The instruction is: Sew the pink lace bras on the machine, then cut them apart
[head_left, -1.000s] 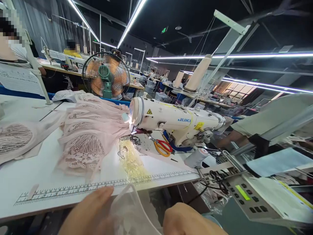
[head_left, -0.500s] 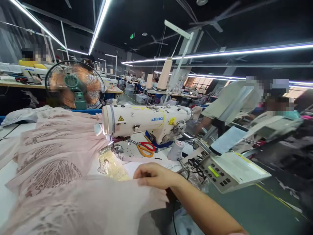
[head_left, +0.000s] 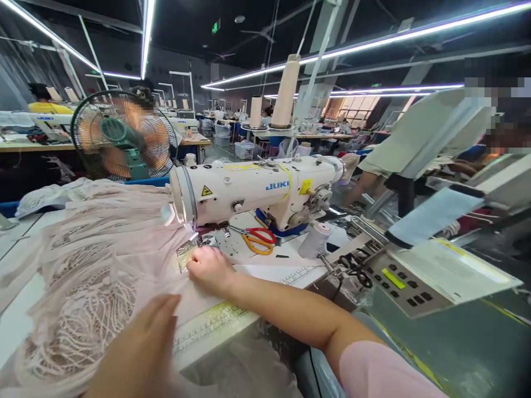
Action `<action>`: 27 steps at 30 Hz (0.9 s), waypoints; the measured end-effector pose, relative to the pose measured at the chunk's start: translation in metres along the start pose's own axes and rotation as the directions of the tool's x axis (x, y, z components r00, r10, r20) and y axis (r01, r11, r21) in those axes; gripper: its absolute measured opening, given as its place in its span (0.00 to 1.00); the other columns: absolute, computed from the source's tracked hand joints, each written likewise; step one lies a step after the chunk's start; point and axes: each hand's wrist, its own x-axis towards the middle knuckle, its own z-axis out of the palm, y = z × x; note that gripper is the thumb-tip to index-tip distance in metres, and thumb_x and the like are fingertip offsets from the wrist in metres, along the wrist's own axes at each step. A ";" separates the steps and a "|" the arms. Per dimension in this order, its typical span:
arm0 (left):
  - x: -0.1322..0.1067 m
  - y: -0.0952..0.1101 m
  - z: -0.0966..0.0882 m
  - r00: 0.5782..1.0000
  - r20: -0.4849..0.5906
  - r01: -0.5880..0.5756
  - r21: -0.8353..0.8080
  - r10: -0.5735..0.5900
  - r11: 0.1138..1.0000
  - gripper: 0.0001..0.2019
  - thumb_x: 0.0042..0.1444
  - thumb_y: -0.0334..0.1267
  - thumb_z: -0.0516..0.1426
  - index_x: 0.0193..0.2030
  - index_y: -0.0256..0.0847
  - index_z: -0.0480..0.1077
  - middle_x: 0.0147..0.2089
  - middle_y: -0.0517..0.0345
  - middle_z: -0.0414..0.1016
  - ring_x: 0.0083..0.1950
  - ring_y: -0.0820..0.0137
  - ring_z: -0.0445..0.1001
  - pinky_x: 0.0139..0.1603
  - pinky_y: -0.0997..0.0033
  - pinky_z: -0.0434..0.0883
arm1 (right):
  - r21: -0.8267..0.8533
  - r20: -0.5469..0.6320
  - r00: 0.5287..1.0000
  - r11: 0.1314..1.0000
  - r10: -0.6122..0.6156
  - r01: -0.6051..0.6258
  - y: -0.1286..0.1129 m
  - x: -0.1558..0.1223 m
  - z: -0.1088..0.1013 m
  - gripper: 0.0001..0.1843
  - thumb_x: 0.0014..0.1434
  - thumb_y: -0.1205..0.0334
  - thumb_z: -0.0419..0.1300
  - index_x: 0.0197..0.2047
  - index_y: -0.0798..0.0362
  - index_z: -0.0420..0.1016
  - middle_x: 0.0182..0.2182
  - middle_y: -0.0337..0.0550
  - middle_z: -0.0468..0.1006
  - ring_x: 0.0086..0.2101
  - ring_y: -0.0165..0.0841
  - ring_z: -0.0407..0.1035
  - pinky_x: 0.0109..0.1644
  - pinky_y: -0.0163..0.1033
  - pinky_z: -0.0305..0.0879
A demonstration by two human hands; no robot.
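My right hand point(head_left: 211, 271) is closed, its fingers curled on sheer pale pink fabric point(head_left: 141, 254) just in front of the sewing machine's needle area. Low in the view, my left hand point(head_left: 143, 342) is over the same fabric, smeared by motion, so its grip is unclear. Lace and bunched string-like trim point(head_left: 91, 315) lie left of it. The white JUKI sewing machine point(head_left: 249, 190) stands behind my right hand. Scissors with red and orange handles point(head_left: 260, 241) rest on the machine bed. A clear-and-yellow covering point(head_left: 219, 315) shows along the table's front edge.
A white thread cone point(head_left: 314, 240) stands right of the scissors. Farther right is a control box point(head_left: 409, 282) with a feeding device. A green fan point(head_left: 124, 132) stands behind the fabric. Tall thread cones point(head_left: 286, 91) rise behind the machine. Co-workers sit in the background.
My right hand has moved forward and left, from the fabric's near edge to the needle area. My left hand has come into view. The near fabric has shifted, exposing the table edge.
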 end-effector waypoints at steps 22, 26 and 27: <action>0.096 0.003 0.014 0.933 0.305 0.128 0.210 -0.190 0.969 0.24 0.64 0.44 0.47 0.63 0.34 0.64 0.46 0.41 0.74 0.46 0.49 0.71 0.35 0.54 0.70 | 0.200 -0.024 0.969 0.948 -0.248 0.247 0.024 -0.106 0.012 0.19 0.63 0.62 0.52 0.56 0.60 0.66 0.58 0.52 0.68 0.60 0.39 0.58 0.67 0.42 0.53; 0.096 0.005 0.009 0.929 0.311 0.125 0.242 -0.199 0.962 0.23 0.63 0.46 0.48 0.59 0.35 0.69 0.44 0.41 0.75 0.45 0.50 0.71 0.35 0.55 0.68 | 0.263 -0.020 0.946 0.911 -0.325 0.319 0.014 -0.101 0.005 0.15 0.62 0.63 0.53 0.51 0.60 0.68 0.54 0.53 0.71 0.57 0.37 0.60 0.64 0.39 0.57; 0.095 0.006 0.009 0.931 0.307 0.121 0.250 -0.197 0.961 0.23 0.63 0.47 0.48 0.57 0.35 0.70 0.44 0.41 0.75 0.45 0.50 0.71 0.35 0.54 0.68 | 0.275 -0.009 0.941 0.903 -0.340 0.329 0.012 -0.100 0.003 0.14 0.62 0.63 0.53 0.49 0.59 0.69 0.53 0.53 0.71 0.57 0.37 0.61 0.63 0.39 0.58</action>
